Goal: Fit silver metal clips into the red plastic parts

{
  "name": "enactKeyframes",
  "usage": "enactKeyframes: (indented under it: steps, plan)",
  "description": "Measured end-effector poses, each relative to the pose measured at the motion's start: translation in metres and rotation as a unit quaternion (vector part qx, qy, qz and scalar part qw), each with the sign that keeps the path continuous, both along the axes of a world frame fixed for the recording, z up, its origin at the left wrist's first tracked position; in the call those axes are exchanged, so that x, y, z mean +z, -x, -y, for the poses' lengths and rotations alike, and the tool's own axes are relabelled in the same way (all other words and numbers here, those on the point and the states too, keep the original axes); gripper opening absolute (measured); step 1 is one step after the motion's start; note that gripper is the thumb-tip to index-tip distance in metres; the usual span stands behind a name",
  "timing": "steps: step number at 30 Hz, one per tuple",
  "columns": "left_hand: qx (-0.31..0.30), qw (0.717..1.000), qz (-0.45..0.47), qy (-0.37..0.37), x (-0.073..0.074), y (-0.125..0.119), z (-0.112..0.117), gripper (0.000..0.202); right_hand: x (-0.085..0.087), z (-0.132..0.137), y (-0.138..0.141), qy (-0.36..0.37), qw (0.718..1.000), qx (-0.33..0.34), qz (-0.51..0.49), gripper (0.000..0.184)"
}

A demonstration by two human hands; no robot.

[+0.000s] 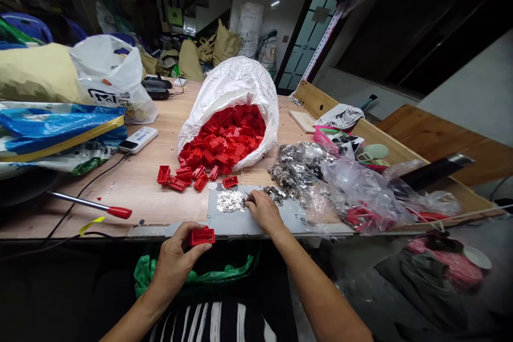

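My left hand [178, 256] is closed around a small red plastic housing [202, 236], its hollow side facing up toward me, just off the table's front edge. Something small and metallic shows inside the housing. At the right side of a pile of shiny small metal pieces [230, 201] is my right hand [263, 210], fingertips pinched together; what they hold, if anything, is too small to make out. The pile lies on a grey sheet [216, 220]. Behind it a white woven sack [240, 77] lies on its side, spilling many red housings [224, 139] onto the table.
To the right are plastic bags of metal pieces [298, 171] and a pink basket [326, 139]. A red-handled lever [119, 212], a white power bank [138, 140] with a cable and stacked bags [60, 128] occupy the left. A green bag [200, 276] hangs open below the table edge.
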State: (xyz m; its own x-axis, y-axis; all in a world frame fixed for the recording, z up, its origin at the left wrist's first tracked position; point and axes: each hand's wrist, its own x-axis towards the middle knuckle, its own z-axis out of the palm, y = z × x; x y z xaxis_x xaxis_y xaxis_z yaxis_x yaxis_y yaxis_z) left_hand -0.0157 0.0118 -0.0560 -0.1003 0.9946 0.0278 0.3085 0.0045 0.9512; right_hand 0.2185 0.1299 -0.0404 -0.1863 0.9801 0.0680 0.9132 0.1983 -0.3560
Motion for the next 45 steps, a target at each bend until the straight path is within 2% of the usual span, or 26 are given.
enactKeyframes:
  steps: [8, 13, 15, 17, 19, 21, 22, 23, 27, 30, 36, 45]
  plan:
    - [-0.002, 0.999, 0.052, -0.003, 0.001, -0.003, -0.003, 0.033, 0.003, 0.003, -0.006, 0.004, 0.999, 0.016, -0.035, 0.007]
    - [0.008, 0.999, -0.02, -0.049, 0.004, -0.003, -0.003, 0.031, 0.01, 0.011, -0.006, -0.002, 0.997, 0.023, -0.068, 0.007]
    - [0.019, 0.994, -0.06, -0.084, 0.006, -0.004, -0.003, 0.03, 0.013, 0.019, 0.002, 0.017, 0.989, 0.025, -0.143, 0.01]
    - [0.028, 0.988, -0.093, -0.12, 0.008, -0.006, -0.004, 0.029, 0.016, 0.03, 0.015, 0.084, 0.955, 0.029, -0.281, 0.012]
    - [0.03, 0.982, -0.114, -0.148, 0.01, -0.009, -0.005, 0.027, 0.017, 0.041, 0.031, 0.166, 0.895, 0.039, -0.413, 0.014]
    - [0.026, 0.977, -0.127, -0.167, 0.01, -0.011, -0.006, 0.026, 0.018, 0.051, 0.045, 0.206, 0.855, 0.057, -0.472, 0.015]
    - [0.024, 0.975, -0.132, -0.175, 0.01, -0.012, -0.006, 0.025, 0.018, 0.056, 0.051, 0.206, 0.85, 0.065, -0.48, 0.015]
    - [0.019, 0.974, -0.137, -0.182, 0.01, -0.013, -0.006, 0.024, 0.018, 0.059, 0.056, 0.193, 0.854, 0.071, -0.477, 0.013]
    - [0.005, 0.968, -0.153, -0.197, 0.012, -0.015, -0.006, 0.023, 0.017, 0.067, 0.062, 0.112, 0.904, 0.073, -0.406, 0.006]
    - [-0.007, 0.965, -0.16, -0.208, 0.013, -0.015, -0.006, 0.022, 0.016, 0.069, 0.06, 0.105, 0.918, 0.082, -0.372, 0.007]
    - [-0.033, 0.962, -0.162, -0.216, 0.013, -0.018, -0.006, 0.018, 0.014, 0.072, 0.059, 0.106, 0.92, 0.086, -0.368, 0.009]
    - [-0.011, 0.966, -0.158, -0.205, 0.014, -0.019, -0.005, 0.021, 0.011, 0.077, 0.06, 0.124, 0.898, 0.077, -0.414, 0.011]
